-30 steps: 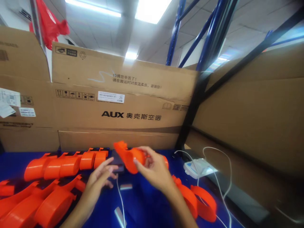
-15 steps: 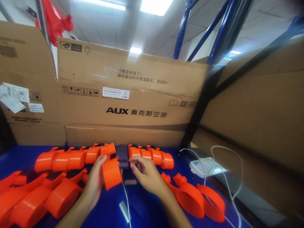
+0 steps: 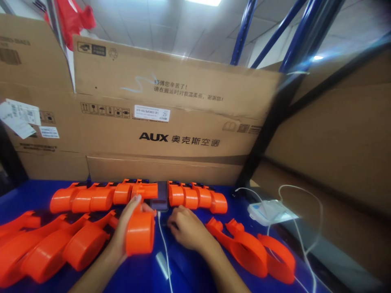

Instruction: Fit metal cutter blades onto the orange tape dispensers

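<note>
My left hand (image 3: pixel 126 228) grips an orange plastic housing (image 3: pixel 141 232), round end toward me, just above the blue table (image 3: pixel 183 268). My right hand (image 3: pixel 185 230) rests on the table beside it with fingers curled, close to a dark phone (image 3: pixel 161 196) and its white cable (image 3: pixel 164 244). Whether the right hand holds anything small is hidden under the fingers.
Rows of orange housings (image 3: pixel 91 197) lie along the back and several more at left (image 3: pixel 45 252). Open orange half-shells (image 3: pixel 253 252) sit at right. A white charger with cables (image 3: pixel 269 211) lies near the right edge. Cardboard boxes (image 3: pixel 171 122) wall off the back and right.
The orange housing passed from my right hand to my left and came down to the left. My right hand dropped to the table by the phone.
</note>
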